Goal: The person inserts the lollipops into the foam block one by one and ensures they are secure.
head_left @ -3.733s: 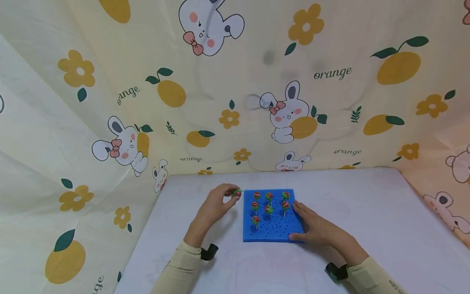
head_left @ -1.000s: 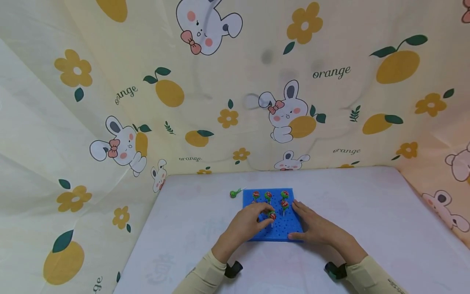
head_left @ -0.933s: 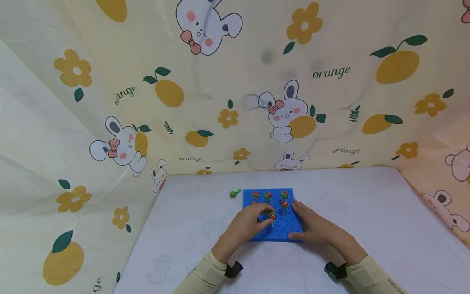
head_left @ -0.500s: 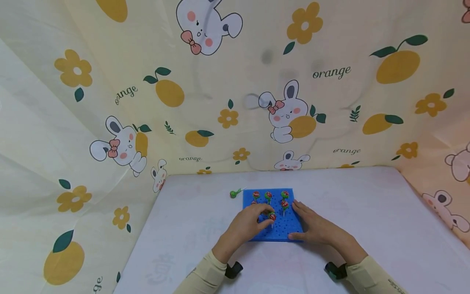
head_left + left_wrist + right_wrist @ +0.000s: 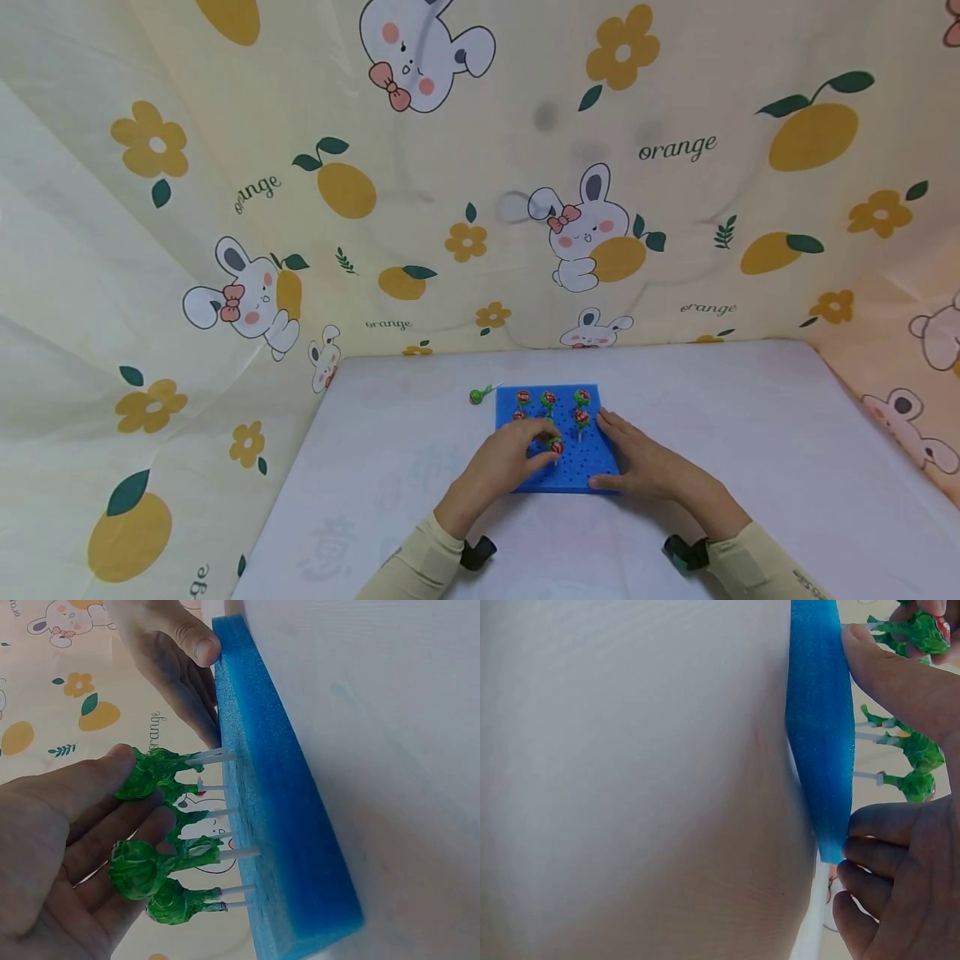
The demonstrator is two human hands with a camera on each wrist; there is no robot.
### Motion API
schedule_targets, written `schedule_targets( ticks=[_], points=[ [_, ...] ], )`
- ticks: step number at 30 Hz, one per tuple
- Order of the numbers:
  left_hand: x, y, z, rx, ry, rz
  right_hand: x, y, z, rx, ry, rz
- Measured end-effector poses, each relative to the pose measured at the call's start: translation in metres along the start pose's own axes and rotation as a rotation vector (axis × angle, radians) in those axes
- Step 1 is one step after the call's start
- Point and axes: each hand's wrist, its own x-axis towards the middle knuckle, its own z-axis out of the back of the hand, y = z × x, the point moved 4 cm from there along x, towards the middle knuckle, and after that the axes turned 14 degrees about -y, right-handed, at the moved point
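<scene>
My left hand (image 5: 504,457) pinches a green-and-red wrapped lollipop (image 5: 556,447) between thumb and fingers, over the middle of a blue foam board (image 5: 581,477). In the left wrist view, the pinched lollipop (image 5: 144,778) has its white stick meeting the foam face. Several other lollipops (image 5: 581,419) stand in the board by their sticks; some are partly hidden behind my left hand. Along the board's right side rests my right hand (image 5: 652,467), fingers at the side edge and thumb near the front corner. The right wrist view shows its thumb (image 5: 877,664) touching the foam.
A loose lollipop (image 5: 477,397) lies on the white table (image 5: 405,417), just left of the board's far corner. Many small holes dot the foam. A printed cloth (image 5: 450,275) with rabbits and oranges hangs behind the table and at its sides.
The left hand has moved from a lollipop left of the board to one over its middle. Over the last half second that lollipop has sunk slightly. The right hand stays put.
</scene>
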Motion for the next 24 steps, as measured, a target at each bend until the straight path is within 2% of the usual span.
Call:
schedule_targets(
  ticks=[5,13,24],
  points=[
    [-0.0003,0.0003,-0.0017,0.032,0.009,0.003,-0.0008,0.0014,0.0010,0.001,-0.001,0.005],
    [0.0007,0.0011,-0.0049,0.022,0.031,0.025,-0.0020,0.0024,0.0025,0.001,-0.002,0.017],
    [0.0010,0.0004,-0.0046,0.041,0.031,0.017,-0.0020,0.0021,0.0021,0.016,-0.001,0.013]
  ],
)
